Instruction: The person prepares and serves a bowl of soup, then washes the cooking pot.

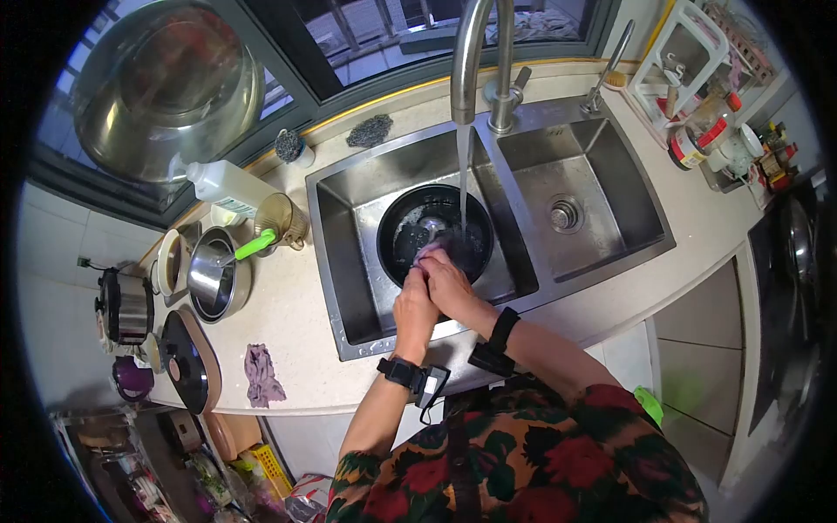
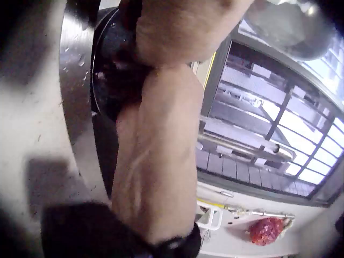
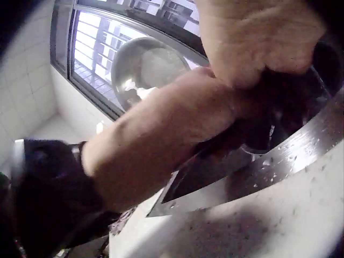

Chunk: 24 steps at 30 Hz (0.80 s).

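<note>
Both hands meet over a round black pan (image 1: 397, 213) in the left sink basin, under running water (image 1: 463, 166). The left hand (image 1: 416, 307) and the right hand (image 1: 452, 286) grip a wet purple cloth (image 1: 429, 251) between them, at the pan's near side. Their fingertips are largely hidden by the hands themselves. In the left wrist view the dark pan (image 2: 110, 45) shows beyond the hands; the right wrist view has the two hands touching above the sink's steel rim (image 3: 290, 156).
A second basin (image 1: 602, 187) lies to the right, the faucet (image 1: 471, 78) behind. On the left counter stand a white bottle (image 1: 228, 187), a metal pot (image 1: 240, 296), a lid (image 1: 187, 362) and another purple cloth (image 1: 261, 375). Jars (image 1: 693, 144) stand at the right.
</note>
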Each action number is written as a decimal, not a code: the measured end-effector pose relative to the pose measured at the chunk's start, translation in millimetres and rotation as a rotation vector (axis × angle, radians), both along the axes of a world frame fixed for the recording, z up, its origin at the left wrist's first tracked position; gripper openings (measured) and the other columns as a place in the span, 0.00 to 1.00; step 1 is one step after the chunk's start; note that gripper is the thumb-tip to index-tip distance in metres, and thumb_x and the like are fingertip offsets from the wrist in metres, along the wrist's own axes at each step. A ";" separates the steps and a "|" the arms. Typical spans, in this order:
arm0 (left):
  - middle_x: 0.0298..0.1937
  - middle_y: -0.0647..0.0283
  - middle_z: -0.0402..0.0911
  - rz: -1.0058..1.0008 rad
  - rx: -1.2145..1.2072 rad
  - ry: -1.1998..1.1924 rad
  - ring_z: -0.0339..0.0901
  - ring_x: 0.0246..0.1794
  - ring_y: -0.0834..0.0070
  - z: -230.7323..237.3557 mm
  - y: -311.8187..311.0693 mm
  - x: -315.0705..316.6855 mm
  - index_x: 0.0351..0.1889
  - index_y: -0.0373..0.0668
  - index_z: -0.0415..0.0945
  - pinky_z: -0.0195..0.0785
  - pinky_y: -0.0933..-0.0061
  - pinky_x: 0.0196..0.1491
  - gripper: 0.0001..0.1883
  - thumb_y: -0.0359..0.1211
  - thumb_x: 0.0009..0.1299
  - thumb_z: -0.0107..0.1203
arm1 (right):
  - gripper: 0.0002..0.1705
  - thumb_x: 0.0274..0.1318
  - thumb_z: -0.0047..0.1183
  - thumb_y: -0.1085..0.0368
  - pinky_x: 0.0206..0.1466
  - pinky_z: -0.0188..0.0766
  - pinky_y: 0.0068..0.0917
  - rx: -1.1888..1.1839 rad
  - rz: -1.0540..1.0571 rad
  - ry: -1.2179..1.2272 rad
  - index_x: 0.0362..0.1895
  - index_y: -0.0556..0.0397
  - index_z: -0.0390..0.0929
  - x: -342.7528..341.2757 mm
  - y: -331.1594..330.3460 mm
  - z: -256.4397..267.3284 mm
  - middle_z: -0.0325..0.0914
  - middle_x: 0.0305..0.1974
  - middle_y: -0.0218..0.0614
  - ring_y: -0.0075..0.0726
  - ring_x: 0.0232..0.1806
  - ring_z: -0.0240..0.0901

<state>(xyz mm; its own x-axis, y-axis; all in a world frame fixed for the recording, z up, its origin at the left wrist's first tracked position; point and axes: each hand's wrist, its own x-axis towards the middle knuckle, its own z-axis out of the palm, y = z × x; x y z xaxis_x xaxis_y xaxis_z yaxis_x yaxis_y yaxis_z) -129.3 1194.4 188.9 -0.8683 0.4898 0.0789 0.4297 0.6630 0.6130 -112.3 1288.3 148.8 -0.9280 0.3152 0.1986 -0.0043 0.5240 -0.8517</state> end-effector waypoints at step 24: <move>0.18 0.68 0.64 0.422 1.034 -1.818 0.59 0.11 0.83 -4.4 23.3 -11.3 0.42 0.42 0.62 0.52 0.88 0.10 0.11 0.29 0.60 0.42 | 0.10 0.51 0.46 0.66 0.42 0.68 0.34 0.065 0.098 -0.350 0.37 0.54 0.75 -11.3 65.1 -28.6 0.75 0.35 0.45 0.47 0.38 0.72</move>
<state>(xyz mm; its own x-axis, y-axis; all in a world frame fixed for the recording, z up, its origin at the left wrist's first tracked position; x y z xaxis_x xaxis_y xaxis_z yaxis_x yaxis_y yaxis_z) -140.5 1217.8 184.5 -0.2869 0.6358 -0.7165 -0.9569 -0.2259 0.1827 -123.6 1353.4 120.1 -0.9685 0.2183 -0.1198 0.2287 0.5889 -0.7752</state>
